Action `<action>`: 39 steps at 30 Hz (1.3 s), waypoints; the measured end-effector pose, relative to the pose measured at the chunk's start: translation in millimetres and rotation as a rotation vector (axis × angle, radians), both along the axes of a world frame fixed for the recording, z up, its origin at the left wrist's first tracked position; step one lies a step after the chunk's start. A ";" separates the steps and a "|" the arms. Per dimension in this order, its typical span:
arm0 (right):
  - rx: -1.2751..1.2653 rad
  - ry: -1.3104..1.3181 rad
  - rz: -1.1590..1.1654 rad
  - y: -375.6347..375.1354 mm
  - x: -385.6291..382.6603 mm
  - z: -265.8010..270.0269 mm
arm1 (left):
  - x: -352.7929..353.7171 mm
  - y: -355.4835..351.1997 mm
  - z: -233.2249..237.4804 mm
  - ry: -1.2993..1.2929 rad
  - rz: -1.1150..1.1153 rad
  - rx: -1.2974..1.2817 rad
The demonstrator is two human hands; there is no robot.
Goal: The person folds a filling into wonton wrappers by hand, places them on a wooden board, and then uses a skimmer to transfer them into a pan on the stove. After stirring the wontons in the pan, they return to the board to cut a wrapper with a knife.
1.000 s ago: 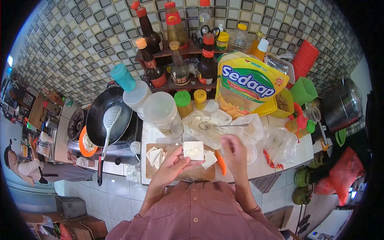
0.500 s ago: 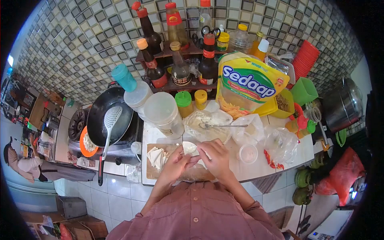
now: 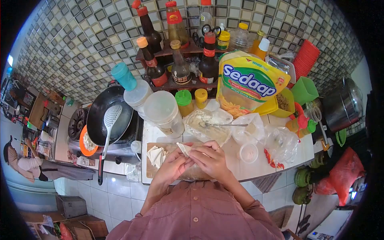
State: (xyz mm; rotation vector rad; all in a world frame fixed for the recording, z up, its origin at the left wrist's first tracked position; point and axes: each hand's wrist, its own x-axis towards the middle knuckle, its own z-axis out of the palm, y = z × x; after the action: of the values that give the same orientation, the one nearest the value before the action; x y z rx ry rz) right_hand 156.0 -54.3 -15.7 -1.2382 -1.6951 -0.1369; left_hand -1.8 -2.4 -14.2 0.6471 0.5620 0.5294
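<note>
A small, pale dough wrapper [image 3: 184, 149], folded to a point, is pinched between my two hands. My left hand [image 3: 173, 165] grips it from the left with curled fingers. From the right, my right hand [image 3: 209, 159] presses its fingers over the same wrapper and covers much of it. Several folded triangular wrappers [image 3: 156, 157] lie overlapping on a wooden cutting board [image 3: 151, 171] beside my left hand. Beyond my hands, a plastic tub [image 3: 208, 132] smeared with a pale mixture holds a metal spoon [image 3: 228, 125].
A wok [image 3: 105, 116] with a slotted spatula [image 3: 112, 118] sits on the stove at left. Tall plastic containers [image 3: 165, 116], sauce bottles [image 3: 154, 66] and a yellow pouch [image 3: 248, 84] stand behind. A small round cup [image 3: 249, 153] and plastic bag [image 3: 280, 142] lie at right. Another person [image 3: 30, 160] is far left.
The wrapper has gone from a more open, rounded shape to a narrow folded point. My right-hand fingers have moved left and closed down over it.
</note>
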 end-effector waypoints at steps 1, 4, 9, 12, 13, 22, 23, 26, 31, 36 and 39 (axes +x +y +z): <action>-0.001 0.000 -0.001 0.1 -0.2 0.0 | 0.1 -0.3 2.0 0.008 -0.003 -0.008; 0.005 -0.017 0.009 0.2 -1.1 0.0 | 0.9 -1.2 8.4 0.010 0.000 -0.015; -0.012 -0.025 0.064 -1.3 -1.1 2.8 | -2.4 1.2 8.8 -0.028 0.001 -0.073; -0.023 -0.039 0.063 -1.5 -0.9 0.5 | -1.3 0.2 5.9 0.006 0.016 -0.027; -0.023 -0.039 0.064 -0.9 -0.4 -0.2 | -0.5 -0.3 5.4 0.053 0.028 0.016; -0.499 0.596 0.046 -5.9 6.7 9.7 | 3.2 -2.0 5.3 0.061 0.004 0.135; -0.565 0.613 0.074 -6.2 9.9 6.0 | 4.0 -2.3 3.3 0.060 0.001 0.135; -0.724 0.693 0.107 -6.7 10.7 4.0 | 4.5 -3.1 1.5 0.149 -0.016 0.266; -0.828 0.864 0.215 -6.1 9.3 -14.9 | 3.5 -2.5 3.5 0.233 -0.026 0.254; -0.834 0.883 0.232 -6.2 6.8 -18.2 | 8.4 -1.8 5.6 0.250 0.031 0.284; -0.862 0.869 0.214 -7.9 6.3 -15.6 | 6.4 2.6 0.6 0.279 0.092 0.306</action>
State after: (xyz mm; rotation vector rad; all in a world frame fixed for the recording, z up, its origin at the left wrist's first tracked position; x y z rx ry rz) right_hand 162.3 -62.3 -31.2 -1.3830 -1.0723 1.2024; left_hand 4.7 0.2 -13.7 0.9989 0.7841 0.6224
